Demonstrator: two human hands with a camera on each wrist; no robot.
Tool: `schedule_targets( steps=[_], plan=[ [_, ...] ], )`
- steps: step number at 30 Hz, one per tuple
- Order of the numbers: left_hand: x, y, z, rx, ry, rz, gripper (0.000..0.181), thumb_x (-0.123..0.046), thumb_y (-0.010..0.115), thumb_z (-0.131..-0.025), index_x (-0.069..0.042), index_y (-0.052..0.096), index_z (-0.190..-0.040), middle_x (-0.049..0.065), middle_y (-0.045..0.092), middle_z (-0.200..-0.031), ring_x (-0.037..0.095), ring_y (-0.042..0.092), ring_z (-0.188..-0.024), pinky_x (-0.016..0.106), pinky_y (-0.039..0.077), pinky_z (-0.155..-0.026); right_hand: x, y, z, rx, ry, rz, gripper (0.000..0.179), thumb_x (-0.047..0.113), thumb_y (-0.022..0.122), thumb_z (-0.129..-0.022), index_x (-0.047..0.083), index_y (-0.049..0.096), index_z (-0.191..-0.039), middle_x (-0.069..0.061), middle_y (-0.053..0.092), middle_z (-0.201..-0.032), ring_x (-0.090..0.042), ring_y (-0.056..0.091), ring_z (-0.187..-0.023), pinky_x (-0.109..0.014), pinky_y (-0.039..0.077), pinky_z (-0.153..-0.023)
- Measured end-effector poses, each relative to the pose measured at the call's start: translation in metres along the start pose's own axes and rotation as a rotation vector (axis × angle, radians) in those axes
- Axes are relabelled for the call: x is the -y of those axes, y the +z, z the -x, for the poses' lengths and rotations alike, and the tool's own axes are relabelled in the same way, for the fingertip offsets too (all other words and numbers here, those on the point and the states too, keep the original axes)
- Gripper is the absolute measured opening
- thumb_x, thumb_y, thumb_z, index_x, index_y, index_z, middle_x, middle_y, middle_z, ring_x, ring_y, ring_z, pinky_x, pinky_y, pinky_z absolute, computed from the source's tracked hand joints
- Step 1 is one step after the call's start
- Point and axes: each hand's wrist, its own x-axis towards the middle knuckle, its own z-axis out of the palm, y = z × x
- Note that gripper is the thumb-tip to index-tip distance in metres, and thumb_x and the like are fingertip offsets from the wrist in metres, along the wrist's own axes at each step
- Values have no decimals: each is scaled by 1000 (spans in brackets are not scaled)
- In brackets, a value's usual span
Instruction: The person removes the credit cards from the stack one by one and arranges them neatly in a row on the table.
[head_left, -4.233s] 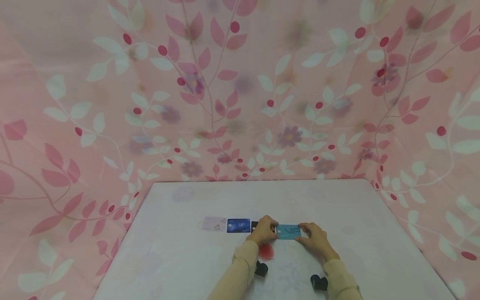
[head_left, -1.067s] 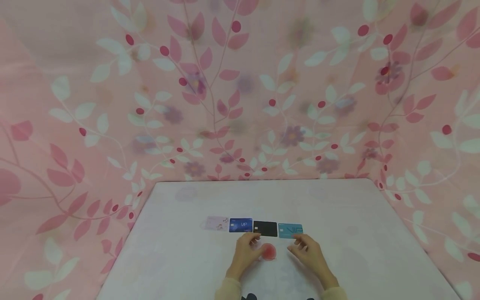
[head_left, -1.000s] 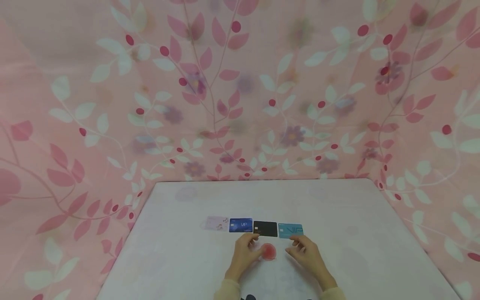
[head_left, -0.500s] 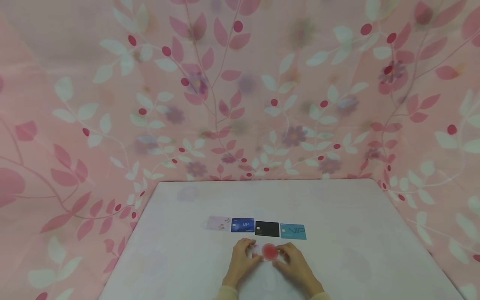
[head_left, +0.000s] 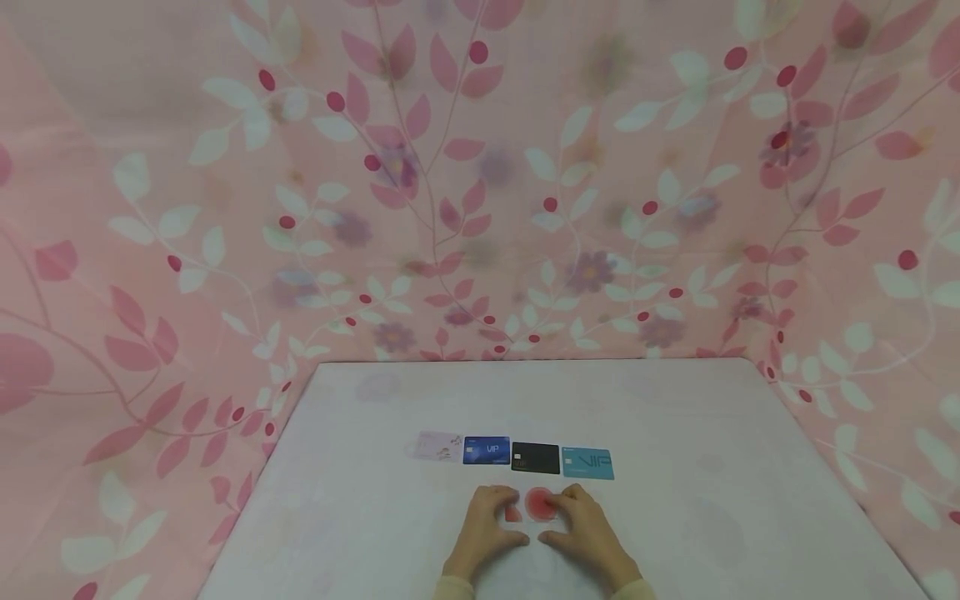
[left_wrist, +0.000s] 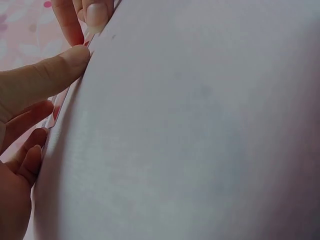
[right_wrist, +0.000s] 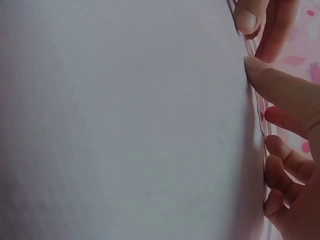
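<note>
A pale card with a red round design (head_left: pixel 540 504) lies on the table between my two hands. My left hand (head_left: pixel 480 529) reaches in from its left, fingertips over the card's left part and hiding some of it. My right hand (head_left: pixel 592 532) comes from the other side, index fingertip overlapping the red circle. In the head view both thumb tips sit nearer to me than the card's front edge, with a gap between. The left wrist view shows the left thumb (left_wrist: pixel 75 57) in front of the thin card edge; the right wrist view shows the right thumb (right_wrist: pixel 257 67) likewise.
Behind the hands lies a row of cards: a pale floral card (head_left: pixel 437 447), a blue VIP card (head_left: pixel 486 451), a black card (head_left: pixel 536 458) and a light blue VIP card (head_left: pixel 588 463). Pink floral cloth (head_left: pixel 480 183) walls in the white table (head_left: pixel 675 417).
Both hands have let go of the light blue VIP card and come nearer to me, around the red-circle card. Since half a second ago the thumbs have moved away from its front edge.
</note>
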Motion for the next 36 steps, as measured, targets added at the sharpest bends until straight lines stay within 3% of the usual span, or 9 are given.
schedule_targets(
  steps=[4, 10, 20, 36],
  plan=[
    [4, 2, 1, -3, 35, 18, 57, -23, 87, -57, -6, 69, -108, 2, 67, -102, 14, 51, -92, 31, 44, -84, 1, 1, 0, 8, 19, 12, 49, 30, 82, -67, 8, 69, -109, 2, 49, -93, -14, 47, -82, -37, 43, -73],
    [6, 4, 1, -80, 85, 21, 52, -18, 85, -59, -2, 70, -106, 6, 69, -99, 15, 53, -85, 29, 45, -78, -2, 4, 0, -37, 16, 17, 43, 25, 81, -69, 7, 69, -107, 4, 49, -91, -12, 48, -80, -34, 44, -72],
    [3, 3, -2, -72, -26, 46, 47, -13, 82, -65, -1, 68, -109, 11, 67, -113, 22, 58, -93, 32, 46, -83, -3, 5, -7, -63, -6, 61, 40, 26, 78, -73, 6, 69, -107, 6, 51, -86, -8, 48, -74, -31, 46, -69],
    [3, -5, -7, -14, -97, 122, 44, -9, 80, -67, -2, 69, -109, 8, 69, -101, 11, 53, -80, 24, 42, -69, -5, -4, -23, 79, 119, -47, 44, 26, 82, -67, 9, 62, -102, 3, 53, -81, -13, 48, -74, -34, 43, -66]
  ],
)
